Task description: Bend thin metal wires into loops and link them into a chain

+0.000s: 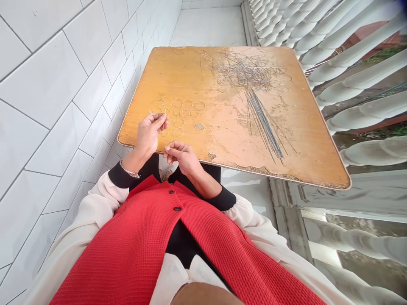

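Observation:
Over the table's near left edge, my left hand (150,130) is closed in a pinch on a thin, pale wire-like strand (150,112), part of which curves out above the fingers. Lower and to the right, my right hand (183,156) is also pinched, just off the edge, at what looks like the strand's other end. The stretch between the hands is too fine to follow fully. Several thin rings (182,107) of the same look lie on the board beyond my left hand, some overlapping. Two more form a figure-eight shape (178,127) to its right.
The worn wooden table (178,72) carries a tangled heap of thin wire (244,72) at the far right. A bundle of straight grey rods (265,123) lies below it. A tiled wall (57,72) stands on the left, a white balustrade (349,118) on the right.

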Demonstrator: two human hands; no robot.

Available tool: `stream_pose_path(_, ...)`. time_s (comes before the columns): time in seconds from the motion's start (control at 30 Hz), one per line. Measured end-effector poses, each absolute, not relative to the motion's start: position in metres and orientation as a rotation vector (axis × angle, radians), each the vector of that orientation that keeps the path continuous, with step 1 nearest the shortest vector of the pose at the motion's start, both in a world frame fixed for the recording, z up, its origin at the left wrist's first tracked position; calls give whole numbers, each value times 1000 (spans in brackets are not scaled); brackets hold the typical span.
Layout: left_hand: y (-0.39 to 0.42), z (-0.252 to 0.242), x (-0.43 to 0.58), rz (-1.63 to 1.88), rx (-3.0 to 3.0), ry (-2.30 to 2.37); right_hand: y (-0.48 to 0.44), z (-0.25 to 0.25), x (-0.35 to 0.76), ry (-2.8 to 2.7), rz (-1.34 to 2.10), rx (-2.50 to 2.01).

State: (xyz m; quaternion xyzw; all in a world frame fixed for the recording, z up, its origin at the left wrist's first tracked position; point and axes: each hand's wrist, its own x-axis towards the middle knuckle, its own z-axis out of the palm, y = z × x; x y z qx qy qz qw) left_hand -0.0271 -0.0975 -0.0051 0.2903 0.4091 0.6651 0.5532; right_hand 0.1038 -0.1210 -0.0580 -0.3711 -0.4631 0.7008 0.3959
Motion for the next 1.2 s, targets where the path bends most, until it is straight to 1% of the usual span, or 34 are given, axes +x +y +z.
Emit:
stream_pose_path(0.47,-104,0,-28,1549,720,988,-124,-57,104,-1132,1779,-961)
stream_pose_path(0.63,-104,1,-28,1502,780,1057,-125,-61,107,-1214,1775,-985)
stream_pose_path(0.7,-103,-1,-28,1479,789,1067,-122,-63,111,-1271,1666,-1019)
stream_pose_path(0.8,-103,-7,-27,1389,867,1090,-108,-58,119,-1359,1301,-1042)
stream_pose_path(1.0,-110,-13,-20,1153,1007,1087,-74,-28,134,-1669,800,-990)
stream_pose_path(1.07,-113,-12,-18,1133,1005,1080,-70,-22,136,-1758,716,-982)
stream_pose_path(1.2,-114,-10,-18,1162,1021,1087,-71,-23,138,-1772,706,-988)
